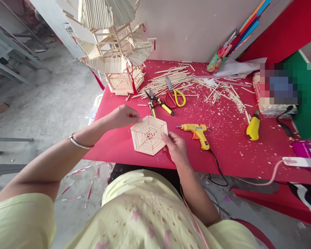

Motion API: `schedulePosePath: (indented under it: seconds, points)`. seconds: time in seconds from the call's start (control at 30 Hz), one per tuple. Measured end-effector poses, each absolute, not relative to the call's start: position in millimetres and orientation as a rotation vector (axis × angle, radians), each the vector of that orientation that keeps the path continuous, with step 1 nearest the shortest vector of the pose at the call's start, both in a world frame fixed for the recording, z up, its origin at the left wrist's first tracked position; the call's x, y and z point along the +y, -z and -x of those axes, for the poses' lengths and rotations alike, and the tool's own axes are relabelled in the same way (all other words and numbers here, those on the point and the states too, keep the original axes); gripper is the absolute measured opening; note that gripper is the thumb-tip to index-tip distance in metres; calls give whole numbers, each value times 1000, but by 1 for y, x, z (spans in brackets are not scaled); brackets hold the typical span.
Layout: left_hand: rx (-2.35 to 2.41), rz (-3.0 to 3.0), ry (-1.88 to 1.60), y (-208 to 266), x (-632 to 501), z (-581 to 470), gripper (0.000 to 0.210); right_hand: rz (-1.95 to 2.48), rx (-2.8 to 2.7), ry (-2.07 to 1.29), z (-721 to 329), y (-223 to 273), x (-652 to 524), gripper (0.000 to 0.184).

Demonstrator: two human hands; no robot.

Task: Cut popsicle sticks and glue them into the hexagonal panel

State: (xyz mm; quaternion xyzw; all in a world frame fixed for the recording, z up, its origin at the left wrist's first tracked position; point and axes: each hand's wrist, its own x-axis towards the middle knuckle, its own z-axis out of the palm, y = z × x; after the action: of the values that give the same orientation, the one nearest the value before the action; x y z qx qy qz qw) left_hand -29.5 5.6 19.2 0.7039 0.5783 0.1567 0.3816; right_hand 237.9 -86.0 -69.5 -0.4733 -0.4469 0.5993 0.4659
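Note:
A hexagonal panel of thin wooden sticks (149, 135), laid in nested rings, is tilted above the red tabletop near its front edge. My right hand (176, 147) grips its right edge, thumb on top and the other fingers partly hidden beneath. At the upper left edge of the panel is my left hand (125, 117), its fingers pinched together. Whether those fingertips hold the panel or some tiny thing is unclear. A yellow hot glue gun (197, 131) lies right of my right hand, nozzle pointing left. Beyond the panel lie pliers (162, 104) and red-and-yellow-handled scissors (174, 93).
A tiered stick pagoda (119, 52) with red tassels stands at the back left. Loose sticks (168, 81) and shavings litter the red table (155, 173). A yellow-handled tool (253, 128), a pen holder (219, 58) and a white power strip (300, 162) are on the right.

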Motion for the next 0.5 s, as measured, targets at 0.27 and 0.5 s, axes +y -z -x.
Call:
schedulePosePath:
  seconds: [0.27,0.5]
  points:
    - [1454,-1829,-296,-21,5,31,36,1163,-1090,-1474,-237,72,-85,35]
    - [1464,-1831,-345,-23,4,29,38,1157,-1057,-1461,-237,74,-85,35]
